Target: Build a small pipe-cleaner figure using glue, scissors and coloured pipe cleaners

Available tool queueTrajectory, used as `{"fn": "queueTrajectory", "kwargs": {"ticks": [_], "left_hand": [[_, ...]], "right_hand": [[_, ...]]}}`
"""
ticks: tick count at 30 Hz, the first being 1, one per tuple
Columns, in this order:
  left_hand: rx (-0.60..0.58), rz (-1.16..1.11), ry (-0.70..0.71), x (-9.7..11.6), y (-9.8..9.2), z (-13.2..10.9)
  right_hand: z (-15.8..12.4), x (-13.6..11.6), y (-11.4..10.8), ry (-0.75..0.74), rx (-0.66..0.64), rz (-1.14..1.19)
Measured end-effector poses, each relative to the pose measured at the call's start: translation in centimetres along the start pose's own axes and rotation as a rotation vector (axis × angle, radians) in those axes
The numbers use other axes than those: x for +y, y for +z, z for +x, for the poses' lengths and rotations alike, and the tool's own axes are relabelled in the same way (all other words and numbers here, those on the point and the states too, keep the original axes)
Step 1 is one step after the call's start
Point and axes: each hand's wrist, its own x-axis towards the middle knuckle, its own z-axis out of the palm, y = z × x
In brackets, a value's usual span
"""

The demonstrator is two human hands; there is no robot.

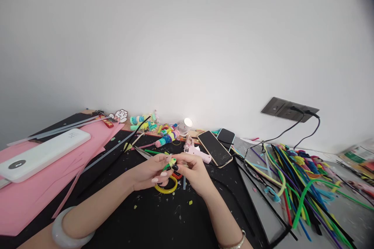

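Observation:
Both hands meet over the black work surface, around a small green-and-yellow fuzzy piece [172, 162] that looks like bent pipe cleaner. My left hand [149, 173] pinches it from the left, fingertips closed. From the right, my right hand [193, 171] grips the same piece between thumb and forefinger. Fingers cover much of it, so its full shape is hidden. Directly beneath the hands lie scissors [166, 191] with a yellow handle loop, their blades pointing up and left. A pink hot glue gun [198, 153] rests just behind my right hand.
Two phones [214, 148] lie behind the glue gun, near a small lit lamp [187, 124]. Bundled pipe cleaners [309, 198] spread across the grey board at right. Pink sheets [32, 202] and a white device [49, 155] occupy the left. Black cables run from a wall socket [288, 109].

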Motion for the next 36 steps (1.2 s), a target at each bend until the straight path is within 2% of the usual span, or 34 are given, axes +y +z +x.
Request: {"fn": "queueTrajectory", "kwargs": {"ticks": [6,13,18,26,31,36], "left_hand": [[-0.054,-0.047,-0.037,-0.1,0.3,0.1],[-0.099,-0.132,-0.071,-0.4,0.2,0.0],[-0.091,-0.18,-0.088,-0.5,0.4,0.0],[0.047,-0.139,-0.088,-0.8,0.1,0.7],[0.217,0.05,0.073,-0.9,0.0,1.2],[0.32,0.235,0.201,-0.6,0.3,1.2]], "right_hand": [[-0.1,0.3,0.3,0.009,0.076,0.073],[0.0,0.2,0.4,0.091,0.062,0.174],[-0.1,0.0,0.7,0.073,0.112,0.217],[0.1,0.5,0.4,0.093,0.185,0.25],[0.3,0.6,0.2,0.093,0.208,0.256],[0.4,0.4,0.1,0.083,0.205,0.262]]}}
